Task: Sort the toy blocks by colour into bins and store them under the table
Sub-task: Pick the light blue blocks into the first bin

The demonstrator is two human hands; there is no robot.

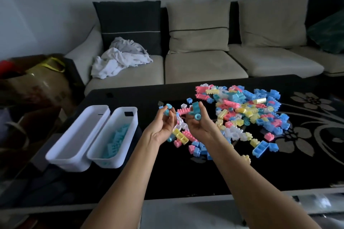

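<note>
Both hands are raised over the black table point(186, 176) at the middle of the frame, palms turned toward the camera, and the forearms run off the bottom edge. The left hand point(162, 124) has its fingers curled and pinches small blue pieces point(168, 108) at the fingertips. The fingers cover part of them, so their number is hard to tell. The right hand point(200, 125), just beside it, curls fingers and thumb round a teal block point(195, 107). A blue ring point(197, 116) sits against the fingers below the block, and whether the two are joined cannot be made out. Pink, white and yellow blocks lie behind the hands, partly hidden by the wrists. The main pile of blocks point(247, 113), in pink, yellow, white and blue, spreads over the table at centre right. Left of centre two white bins stand side by side. The left bin point(63, 162) shows its white floor, and the right bin point(109, 162) holds blue blocks point(117, 141), some of them hidden by its near wall. A beige sofa point(204, 65) crosses the upper frame and is cut off at the right. A crumpled white cloth point(119, 59) lies on its left seat below a dark cushion point(130, 22). At the far left, bags point(42, 80) sit in shadow, and their contents are too dim to make out.
</note>
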